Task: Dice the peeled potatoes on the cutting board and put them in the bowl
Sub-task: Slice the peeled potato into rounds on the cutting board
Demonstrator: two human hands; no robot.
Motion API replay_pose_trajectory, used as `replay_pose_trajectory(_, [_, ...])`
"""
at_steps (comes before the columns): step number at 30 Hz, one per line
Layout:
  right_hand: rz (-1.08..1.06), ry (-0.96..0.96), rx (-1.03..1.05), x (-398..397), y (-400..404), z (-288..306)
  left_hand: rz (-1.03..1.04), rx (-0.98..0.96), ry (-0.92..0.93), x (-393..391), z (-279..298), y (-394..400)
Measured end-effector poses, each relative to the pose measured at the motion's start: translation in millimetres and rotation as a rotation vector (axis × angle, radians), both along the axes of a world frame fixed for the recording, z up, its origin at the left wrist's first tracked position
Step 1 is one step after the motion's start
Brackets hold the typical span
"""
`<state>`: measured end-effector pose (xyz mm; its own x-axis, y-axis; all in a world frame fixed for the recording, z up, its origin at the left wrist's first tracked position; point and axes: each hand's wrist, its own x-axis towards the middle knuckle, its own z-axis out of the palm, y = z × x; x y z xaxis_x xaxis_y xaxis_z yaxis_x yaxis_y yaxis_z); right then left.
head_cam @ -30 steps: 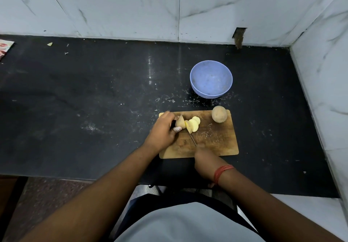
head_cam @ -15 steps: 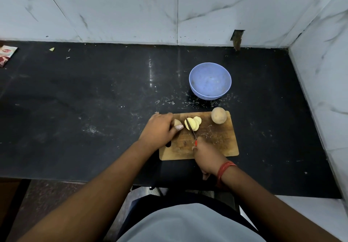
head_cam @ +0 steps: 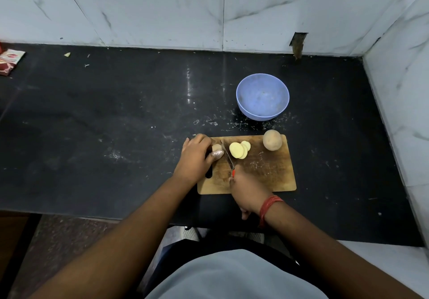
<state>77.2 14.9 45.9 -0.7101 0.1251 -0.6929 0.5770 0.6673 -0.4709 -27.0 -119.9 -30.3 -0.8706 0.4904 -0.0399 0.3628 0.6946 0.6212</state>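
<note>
A wooden cutting board (head_cam: 267,173) lies on the black counter. My left hand (head_cam: 196,157) grips the small end piece of a potato (head_cam: 216,147) at the board's left edge. My right hand (head_cam: 246,188) holds a red-handled knife (head_cam: 228,158), whose blade stands just right of that piece. Several pale round slices (head_cam: 239,150) lean together right of the blade. A whole potato (head_cam: 272,140) sits at the board's far right corner. A light blue bowl (head_cam: 262,96) with nothing inside stands behind the board.
The black counter (head_cam: 116,124) meets marble walls at the back and on the right. A red and white packet (head_cam: 10,60) lies at the far left. Small scraps (head_cam: 67,54) dot the back left. The counter's front edge runs just below the board.
The knife has cut further left through the potato, and the slices now lie apart to its right. My left hand has slid left with the shrinking end piece.
</note>
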Motion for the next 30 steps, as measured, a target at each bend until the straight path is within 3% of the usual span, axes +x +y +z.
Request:
replay_pose_trajectory(8, [0.091,0.013,0.082,-7.7,-6.0,11.8,0.063,0.115,0.013,7.6,-1.1,5.0])
replay_pose_trajectory(13, [0.005,-0.167,0.056,-23.5,-12.3,15.5,0.085,0.149,-0.015,8.5,-3.9,6.0])
replay_pose_trajectory(17, [0.159,-0.040,0.111,-11.2,-9.6,13.5,0.106,0.163,-0.048,10.2,-4.1,6.3])
replay_pose_trajectory(21, [0.316,-0.179,0.177,-13.0,-13.3,31.2,0.114,0.164,-0.048,8.3,-4.0,7.5])
replay_pose_trajectory(23, [0.140,-0.137,0.074,-20.1,-10.9,23.8,0.112,0.165,-0.059,8.4,-2.4,8.0])
replay_pose_trajectory(27, [0.175,-0.176,0.132,-6.9,-13.1,10.5,0.118,0.178,-0.092,8.2,-1.9,7.0])
replay_pose_trajectory(30, [0.003,-0.139,0.024,-8.0,-8.2,-2.1,0.110,0.183,-0.113,6.7,-2.1,7.7])
